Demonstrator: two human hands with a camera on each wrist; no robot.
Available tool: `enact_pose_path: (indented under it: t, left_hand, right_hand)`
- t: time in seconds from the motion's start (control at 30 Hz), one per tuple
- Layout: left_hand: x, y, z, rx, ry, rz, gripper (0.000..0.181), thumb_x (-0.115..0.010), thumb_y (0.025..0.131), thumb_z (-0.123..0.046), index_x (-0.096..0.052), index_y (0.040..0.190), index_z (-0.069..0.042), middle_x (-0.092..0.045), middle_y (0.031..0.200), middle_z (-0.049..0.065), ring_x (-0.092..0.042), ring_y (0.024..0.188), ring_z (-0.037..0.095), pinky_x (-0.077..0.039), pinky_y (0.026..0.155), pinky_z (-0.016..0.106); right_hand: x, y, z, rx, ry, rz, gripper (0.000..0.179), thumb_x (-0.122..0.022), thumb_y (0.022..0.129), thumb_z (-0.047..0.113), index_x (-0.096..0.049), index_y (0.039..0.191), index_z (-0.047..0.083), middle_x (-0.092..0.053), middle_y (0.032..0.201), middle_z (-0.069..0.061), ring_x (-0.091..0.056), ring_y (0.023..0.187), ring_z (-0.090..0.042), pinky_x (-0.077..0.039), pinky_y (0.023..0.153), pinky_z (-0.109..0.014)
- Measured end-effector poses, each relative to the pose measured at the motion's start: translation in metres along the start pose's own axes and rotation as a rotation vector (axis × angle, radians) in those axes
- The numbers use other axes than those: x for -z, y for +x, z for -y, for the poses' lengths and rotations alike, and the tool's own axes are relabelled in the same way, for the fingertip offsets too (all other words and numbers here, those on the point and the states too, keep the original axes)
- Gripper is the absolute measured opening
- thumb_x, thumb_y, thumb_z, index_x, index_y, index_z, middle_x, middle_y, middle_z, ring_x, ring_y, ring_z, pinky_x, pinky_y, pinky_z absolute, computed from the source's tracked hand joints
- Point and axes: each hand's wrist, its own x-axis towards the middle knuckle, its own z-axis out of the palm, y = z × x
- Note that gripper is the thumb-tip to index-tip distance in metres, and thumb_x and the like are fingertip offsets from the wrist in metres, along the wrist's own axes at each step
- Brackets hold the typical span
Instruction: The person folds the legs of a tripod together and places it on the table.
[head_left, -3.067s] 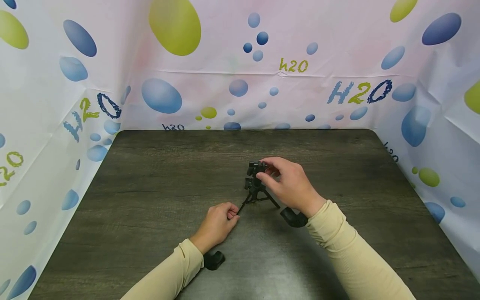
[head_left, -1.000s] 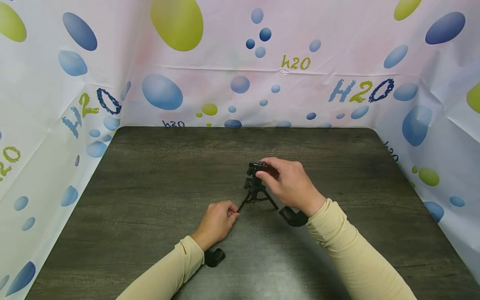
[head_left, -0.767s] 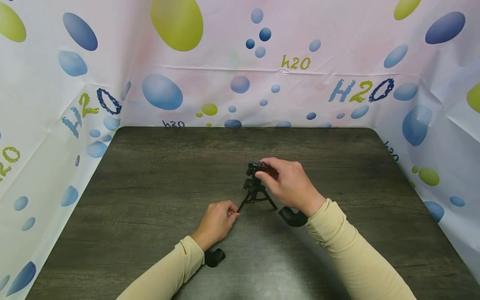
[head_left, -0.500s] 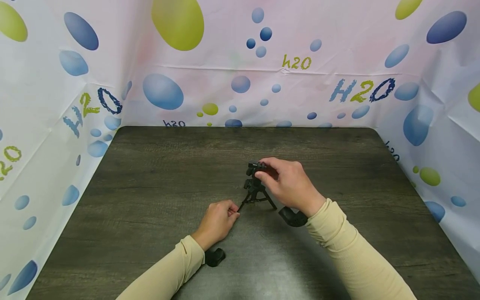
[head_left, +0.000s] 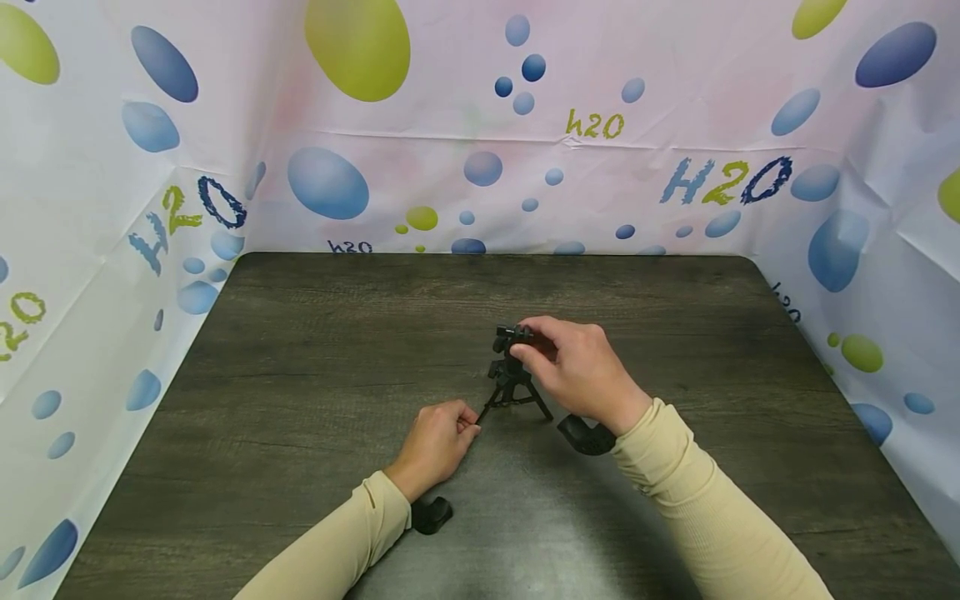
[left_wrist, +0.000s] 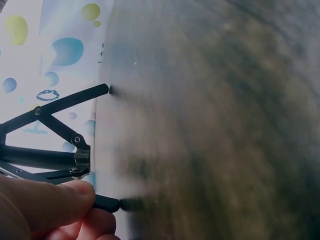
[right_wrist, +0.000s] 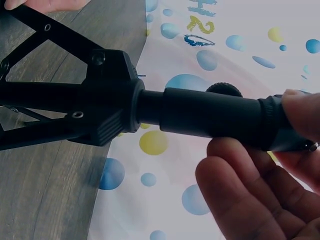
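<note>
A small black tripod (head_left: 510, 379) stands upright near the middle of the table with its legs spread. My left hand (head_left: 433, 446) pinches one leg (left_wrist: 106, 203) near its foot, between thumb and fingers. Up at the top, my right hand (head_left: 581, 367) holds the tripod head (head_left: 513, 335). In the right wrist view the thumb lies on one side of the head and the fingers on the other, below the centre column (right_wrist: 210, 112) and its knurled knob (right_wrist: 225, 90). The right palm is mostly hidden from the head camera.
The dark wood-grain table (head_left: 337, 333) is bounded by a white sheet (head_left: 420, 125) printed with blue and green bubbles at the back and sides. Black wrist devices (head_left: 585, 435) hang under both cuffs, close to the tabletop.
Both hands keep their hold in nearly the same place. The foot of the tripod's right leg has shifted slightly left, and the head view has tilted a little.
</note>
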Motion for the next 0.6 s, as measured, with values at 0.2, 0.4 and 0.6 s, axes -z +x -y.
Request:
enact_pose_path:
  t: [0.2, 0.4, 0.6]
  left_hand:
    - [-0.0001, 0.0, 0.0, 0.008, -0.004, 0.007, 0.008, -0.078, 0.087, -0.005, -0.071, 0.088, -0.009, -0.067, 0.077, -0.003, -0.062, 0.067, 0.009, -0.051, 0.06, 0.025]
    - [-0.0005, -0.0004, 0.0003, 0.009, -0.012, -0.007, 0.008, -0.078, 0.087, -0.005, -0.071, 0.086, -0.008, -0.067, 0.077, -0.003, -0.062, 0.066, 0.009, -0.051, 0.06, 0.025]
    - [-0.0007, -0.001, 0.0005, 0.0, -0.01, -0.022, 0.008, -0.078, 0.086, -0.004, -0.071, 0.085, -0.008, -0.067, 0.077, -0.002, -0.062, 0.066, 0.01, -0.051, 0.059, 0.026]
  right_hand:
    - [-0.0004, -0.0012, 0.0012, -0.004, 0.006, 0.002, 0.025, -0.071, 0.095, 0.012, -0.068, 0.114, -0.004, -0.07, 0.085, -0.006, -0.065, 0.07, -0.016, -0.055, 0.063, -0.035]
    - [-0.0014, -0.0014, 0.0024, -0.001, 0.011, -0.001, 0.026, -0.071, 0.095, 0.012, -0.068, 0.114, -0.004, -0.07, 0.086, -0.006, -0.066, 0.071, -0.015, -0.055, 0.064, -0.035]
    - [-0.0021, -0.0014, 0.0029, 0.012, 0.014, -0.007, 0.024, -0.072, 0.094, 0.012, -0.069, 0.113, -0.004, -0.07, 0.086, -0.006, -0.066, 0.071, -0.014, -0.056, 0.064, -0.035]
